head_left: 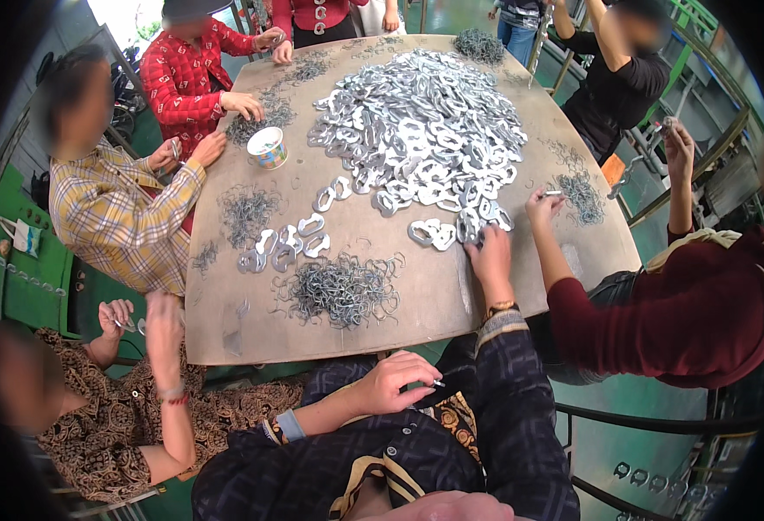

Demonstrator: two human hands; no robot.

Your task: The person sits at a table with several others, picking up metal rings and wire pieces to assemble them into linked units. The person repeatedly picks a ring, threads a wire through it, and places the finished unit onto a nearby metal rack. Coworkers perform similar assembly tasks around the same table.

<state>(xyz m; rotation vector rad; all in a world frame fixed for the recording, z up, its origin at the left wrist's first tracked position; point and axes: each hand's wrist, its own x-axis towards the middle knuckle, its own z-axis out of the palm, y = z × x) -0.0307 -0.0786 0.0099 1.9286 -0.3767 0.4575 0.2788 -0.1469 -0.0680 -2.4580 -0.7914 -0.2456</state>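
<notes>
Links (469,227) at the heap's (425,113) five o'clock are touching the right hand (492,254), grip unclear; the left hand (396,382) is pinching metal (437,383).

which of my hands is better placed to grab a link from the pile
Probably the right hand: its fingertips are at the edge of the pile. The left hand is off the table, pinching what looks like a small metal piece.

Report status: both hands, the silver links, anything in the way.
Left hand holding small shiny piece. Right hand at near edge of silver link pile. Co-worker's hand close by, not blocking.
</notes>
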